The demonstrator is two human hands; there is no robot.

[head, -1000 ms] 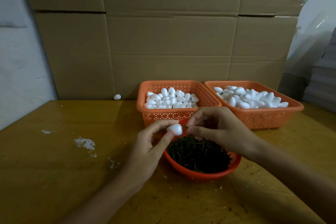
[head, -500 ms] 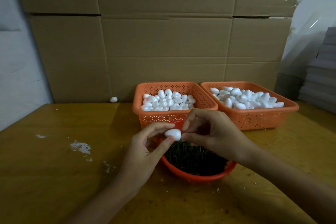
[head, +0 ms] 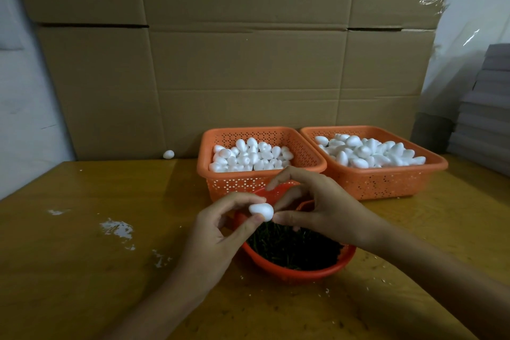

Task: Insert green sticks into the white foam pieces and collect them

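The right hand [head: 320, 210] had closed in at 3 o'clock of the foam piece [head: 261, 212], still pinched in the left hand [head: 220, 232] above the bowl [head: 298, 274] (whether the right fingers gripped a stick couldn't be told), so insertion looked underway.

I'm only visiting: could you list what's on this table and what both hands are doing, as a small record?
Left hand: pinches one white foam piece
Right hand: fingers curled against that piece; no stick visible
Bowl: red, under the hands, holds green sticks
Left basket: orange, heaped with foam pieces
Right basket: orange, heaped likewise
Stray piece: alone beside the cardboard wall
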